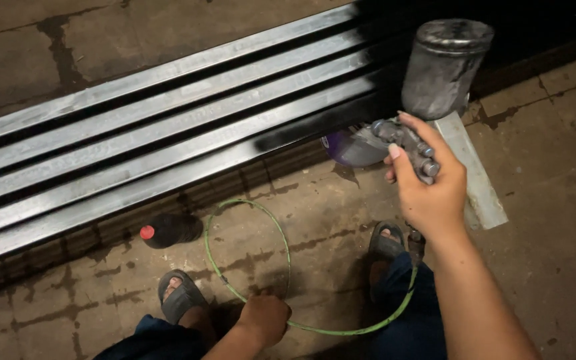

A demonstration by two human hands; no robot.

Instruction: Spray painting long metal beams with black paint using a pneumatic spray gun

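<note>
Item one, at nine o'clock in my view: one dark bottle (170,230) with a red cap, lying on its side on the floor just below the rails.

Item two: steel rails (168,127), four that I count, laid side by side and running from nine o'clock up toward one o'clock; their right ends are coated black, the rest bare grey.

Item three: two sandalled feet, at seven and at five o'clock.

Item four: one green hose (281,240), looped on the floor at six o'clock. My left hand (263,319) is closed in a fist around it.

Item five: one spray gun (428,87) with a grey metal cup on top, at two o'clock. My right hand (428,187) grips its handle, fingers wrapped, held just off the blackened rail ends.

Surface: stained, cracked concrete floor (541,200), dimly lit.
</note>
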